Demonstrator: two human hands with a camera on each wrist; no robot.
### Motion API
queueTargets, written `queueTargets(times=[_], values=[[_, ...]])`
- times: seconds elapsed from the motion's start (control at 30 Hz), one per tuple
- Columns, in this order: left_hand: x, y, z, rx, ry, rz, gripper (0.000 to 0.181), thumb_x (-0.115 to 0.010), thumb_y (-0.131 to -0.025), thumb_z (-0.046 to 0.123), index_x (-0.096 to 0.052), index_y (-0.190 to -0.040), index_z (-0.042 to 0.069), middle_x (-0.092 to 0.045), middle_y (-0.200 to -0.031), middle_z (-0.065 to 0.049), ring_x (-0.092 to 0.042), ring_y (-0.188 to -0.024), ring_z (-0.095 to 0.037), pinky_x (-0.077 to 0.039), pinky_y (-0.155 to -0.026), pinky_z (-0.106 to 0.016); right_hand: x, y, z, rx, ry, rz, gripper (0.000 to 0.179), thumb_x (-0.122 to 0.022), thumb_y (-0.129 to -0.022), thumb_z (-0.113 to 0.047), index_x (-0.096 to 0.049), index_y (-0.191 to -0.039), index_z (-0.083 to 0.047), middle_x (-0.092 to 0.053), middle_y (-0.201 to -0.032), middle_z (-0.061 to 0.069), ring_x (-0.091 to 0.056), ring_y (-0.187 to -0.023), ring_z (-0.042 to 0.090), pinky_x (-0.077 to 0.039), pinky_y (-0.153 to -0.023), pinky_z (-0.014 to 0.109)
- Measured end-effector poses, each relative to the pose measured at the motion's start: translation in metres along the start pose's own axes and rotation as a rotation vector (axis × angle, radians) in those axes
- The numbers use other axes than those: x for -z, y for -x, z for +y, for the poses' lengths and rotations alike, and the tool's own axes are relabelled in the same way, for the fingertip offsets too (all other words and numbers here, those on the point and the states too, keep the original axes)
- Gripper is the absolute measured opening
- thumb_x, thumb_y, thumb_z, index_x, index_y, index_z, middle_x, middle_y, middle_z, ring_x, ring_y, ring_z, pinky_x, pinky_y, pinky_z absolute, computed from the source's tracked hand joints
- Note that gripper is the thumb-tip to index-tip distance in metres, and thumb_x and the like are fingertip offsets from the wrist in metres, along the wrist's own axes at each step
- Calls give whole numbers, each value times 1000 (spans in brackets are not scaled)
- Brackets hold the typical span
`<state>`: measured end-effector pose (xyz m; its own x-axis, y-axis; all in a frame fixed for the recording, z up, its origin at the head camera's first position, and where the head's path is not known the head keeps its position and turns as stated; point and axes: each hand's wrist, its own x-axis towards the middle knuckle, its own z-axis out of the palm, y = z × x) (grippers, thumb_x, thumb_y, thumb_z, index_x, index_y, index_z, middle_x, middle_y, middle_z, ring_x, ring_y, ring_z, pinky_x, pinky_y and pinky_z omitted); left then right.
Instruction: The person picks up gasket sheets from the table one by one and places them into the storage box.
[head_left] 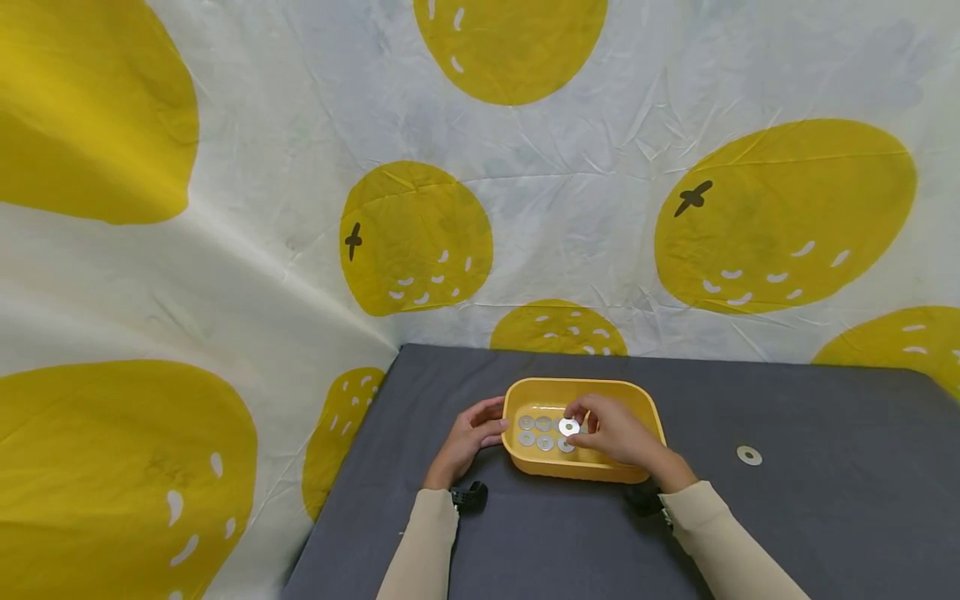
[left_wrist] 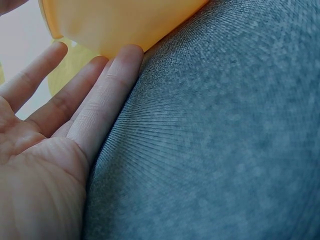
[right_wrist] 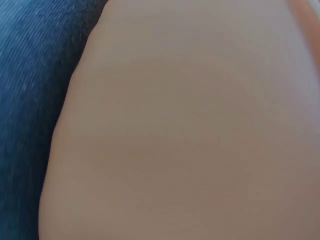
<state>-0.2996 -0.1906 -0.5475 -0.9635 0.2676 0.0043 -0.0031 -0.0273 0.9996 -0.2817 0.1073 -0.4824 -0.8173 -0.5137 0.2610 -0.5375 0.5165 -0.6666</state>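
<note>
A yellow plastic bin (head_left: 582, 472) sits on the grey cloth, with several flat metal washers (head_left: 544, 443) laid in two rows in its left part. My left hand (head_left: 471, 435) rests at the bin's left end; the left wrist view shows its fingers (left_wrist: 102, 102) nearly straight, tips against the bin's wall (left_wrist: 125, 25). Over the inside of the bin, my right hand (head_left: 617, 430) pinches a shiny washer (head_left: 562, 427) between thumb and fingers, above the rows. Blurred skin (right_wrist: 180, 125) fills most of the right wrist view, hiding the fingertips.
Another washer (head_left: 748, 455) lies by itself on the grey cloth (head_left: 847, 500), right of the bin. Behind and to the left hangs a white sheet (head_left: 570, 217) printed with yellow fruit, meeting the table's back and left edges.
</note>
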Motion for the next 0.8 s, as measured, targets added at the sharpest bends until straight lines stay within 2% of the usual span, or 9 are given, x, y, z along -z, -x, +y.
queueTargets(times=[0.3, 0.8], values=[[-1, 0, 3, 10, -2, 4, 54, -72, -97, 20, -54, -148, 12, -59, -142, -20, -67, -120, -27, -61, -92, -32, -13, -16, 2, 20, -27, -72, 26, -84, -84, -11, -71, -106, -9, -65, -91, 4, -53, -67, 12, -47, -61, 23], [0, 0, 4, 8, 5, -1, 55, -72, -96, 19, -54, -147, 12, -59, -142, -21, -66, -121, -29, -61, -92, -32, -27, -26, -4, 10, -21, -135, 27, -85, -84, -18, -73, -107, -12, -63, -87, 3, -50, -70, 10, -45, -64, 22]])
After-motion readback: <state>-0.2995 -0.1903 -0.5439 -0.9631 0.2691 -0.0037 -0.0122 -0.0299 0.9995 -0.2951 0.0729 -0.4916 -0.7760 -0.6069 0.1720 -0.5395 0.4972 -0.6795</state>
